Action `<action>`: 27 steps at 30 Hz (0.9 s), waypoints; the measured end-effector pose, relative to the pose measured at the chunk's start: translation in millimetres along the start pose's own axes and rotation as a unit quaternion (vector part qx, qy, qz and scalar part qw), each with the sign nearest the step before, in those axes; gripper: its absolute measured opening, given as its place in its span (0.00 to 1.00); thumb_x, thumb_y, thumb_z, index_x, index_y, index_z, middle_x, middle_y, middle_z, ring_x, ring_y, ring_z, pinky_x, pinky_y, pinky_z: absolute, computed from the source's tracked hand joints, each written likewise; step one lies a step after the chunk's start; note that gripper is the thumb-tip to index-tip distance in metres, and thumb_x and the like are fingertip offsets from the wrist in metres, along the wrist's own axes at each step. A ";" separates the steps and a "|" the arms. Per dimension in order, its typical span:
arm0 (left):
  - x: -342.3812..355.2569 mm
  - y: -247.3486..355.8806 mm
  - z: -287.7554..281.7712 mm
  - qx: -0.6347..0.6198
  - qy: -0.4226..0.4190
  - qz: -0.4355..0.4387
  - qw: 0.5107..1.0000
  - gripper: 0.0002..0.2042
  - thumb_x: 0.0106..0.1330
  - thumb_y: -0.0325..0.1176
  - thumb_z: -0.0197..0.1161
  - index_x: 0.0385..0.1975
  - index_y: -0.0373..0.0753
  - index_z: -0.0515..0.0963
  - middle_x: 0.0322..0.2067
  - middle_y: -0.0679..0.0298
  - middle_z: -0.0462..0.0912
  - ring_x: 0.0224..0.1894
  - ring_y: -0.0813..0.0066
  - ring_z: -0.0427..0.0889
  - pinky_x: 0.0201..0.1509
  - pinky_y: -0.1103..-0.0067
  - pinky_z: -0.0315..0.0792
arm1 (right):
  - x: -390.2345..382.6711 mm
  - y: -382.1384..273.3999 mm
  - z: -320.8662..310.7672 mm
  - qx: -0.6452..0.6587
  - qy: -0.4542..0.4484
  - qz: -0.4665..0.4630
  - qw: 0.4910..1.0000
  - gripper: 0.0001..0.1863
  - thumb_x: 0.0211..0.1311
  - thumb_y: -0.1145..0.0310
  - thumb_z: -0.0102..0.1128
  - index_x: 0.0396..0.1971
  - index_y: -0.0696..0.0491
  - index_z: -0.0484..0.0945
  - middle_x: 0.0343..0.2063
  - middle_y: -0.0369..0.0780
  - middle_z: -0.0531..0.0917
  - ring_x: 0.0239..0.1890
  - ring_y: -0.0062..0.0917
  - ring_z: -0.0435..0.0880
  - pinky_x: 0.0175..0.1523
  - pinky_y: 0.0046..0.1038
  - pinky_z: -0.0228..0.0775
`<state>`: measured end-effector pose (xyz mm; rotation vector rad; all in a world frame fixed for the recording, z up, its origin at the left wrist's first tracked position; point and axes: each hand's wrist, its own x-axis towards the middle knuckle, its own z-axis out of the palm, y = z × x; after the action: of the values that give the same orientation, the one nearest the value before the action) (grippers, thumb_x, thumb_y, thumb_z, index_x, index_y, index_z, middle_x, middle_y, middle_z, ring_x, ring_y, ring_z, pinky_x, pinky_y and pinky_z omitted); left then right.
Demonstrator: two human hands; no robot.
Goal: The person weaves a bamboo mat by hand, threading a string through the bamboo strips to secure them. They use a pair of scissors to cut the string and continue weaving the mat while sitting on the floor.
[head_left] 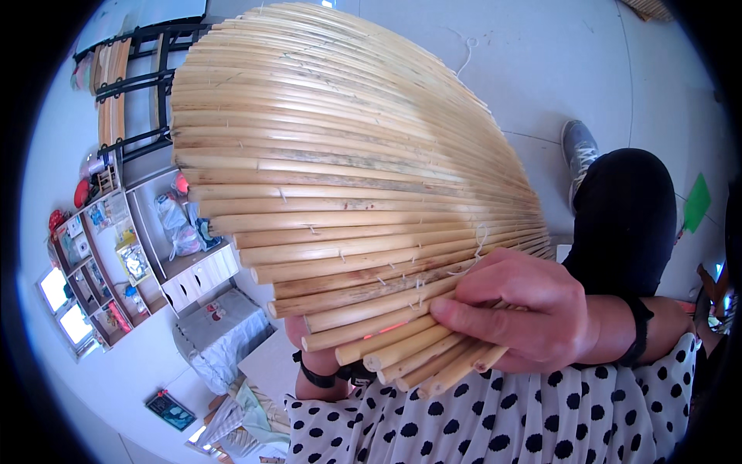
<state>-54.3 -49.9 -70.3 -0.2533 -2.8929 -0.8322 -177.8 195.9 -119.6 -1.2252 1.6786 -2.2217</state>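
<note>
A large mat of pale reed sticks, tied side by side with white thread, spreads from my lap far toward the top of the head view. Its near end curls over, with several stick ends pointing toward me. My right hand is closed around this near edge, thumb on top beside a thread knot; its other fingers are partly out of sight. A loose white thread sticks up by the knuckles. Of my left arm only the part around the wrist shows, below the mat's left edge; the hand and its fingers are hidden beneath the reeds.
On the left stand a shelf unit with small goods, a black metal rack and a covered table. My dark-trousered leg and grey shoe are on the right. Thread lies on the tiled floor.
</note>
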 end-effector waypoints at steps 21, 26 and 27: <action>56.3 42.5 4.2 -0.014 0.023 -0.034 0.999 0.12 0.54 0.27 0.70 0.40 0.38 0.84 0.30 0.61 0.86 0.31 0.66 0.85 0.34 0.74 0.77 | 8.2 -4.8 -8.0 -0.077 0.015 0.003 0.997 0.20 0.49 0.70 0.73 0.43 0.63 0.83 0.34 0.43 0.81 0.31 0.31 0.83 0.34 0.27 0.76; 69.8 52.0 0.3 -0.147 -0.023 -0.096 0.984 0.06 0.67 0.24 0.59 0.41 0.34 0.76 0.21 0.62 0.80 0.20 0.76 0.80 0.24 0.83 0.70 | 14.6 -19.6 -25.0 -0.173 -0.034 0.056 0.983 0.19 0.48 0.72 0.71 0.43 0.60 0.84 0.35 0.41 0.82 0.31 0.27 0.83 0.34 0.26 0.77; 69.6 54.4 0.9 -0.200 -0.022 -0.145 0.969 0.06 0.67 0.24 0.58 0.42 0.34 0.74 0.21 0.62 0.80 0.19 0.75 0.80 0.24 0.83 0.70 | 12.9 -21.5 -24.8 -0.191 -0.034 0.055 0.979 0.20 0.47 0.73 0.71 0.43 0.60 0.84 0.35 0.41 0.82 0.31 0.27 0.83 0.34 0.25 0.77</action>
<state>-112.0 4.8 -31.9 0.1240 -2.8126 -1.4780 -194.3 216.5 -96.4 -1.2267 2.1555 -1.8267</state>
